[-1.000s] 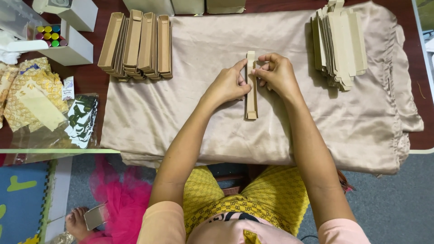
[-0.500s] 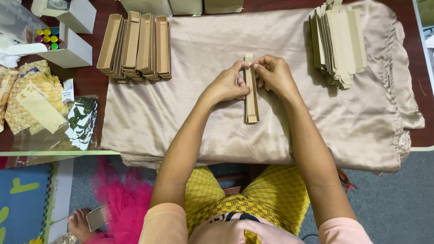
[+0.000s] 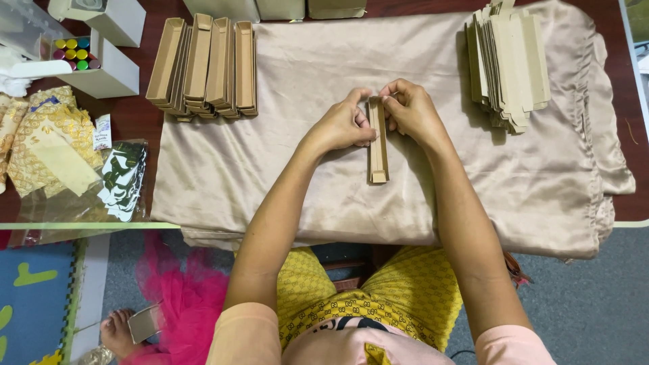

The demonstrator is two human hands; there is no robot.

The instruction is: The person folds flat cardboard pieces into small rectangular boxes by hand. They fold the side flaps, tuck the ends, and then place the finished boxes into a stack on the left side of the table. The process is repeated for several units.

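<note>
- dark red-brown table (image 3: pixel 138 115) carries everything; a beige satin cloth (image 3: pixel 324 182) covers most of it
- left of the cloth: white box of coloured pots (image 3: pixel 101 67), gold-patterned packets (image 3: pixel 47 145), clear bag of dark cut-outs (image 3: pixel 122 179)
- beyond the cloth's far edge: tan boxes (image 3: pixel 277 8)

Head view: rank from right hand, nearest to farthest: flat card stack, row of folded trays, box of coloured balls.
From the right hand:
1. Flat card stack, on the cloth's right side.
2. Row of folded trays, on the cloth's top-left corner.
3. Box of coloured balls, far left on bare table.
</note>
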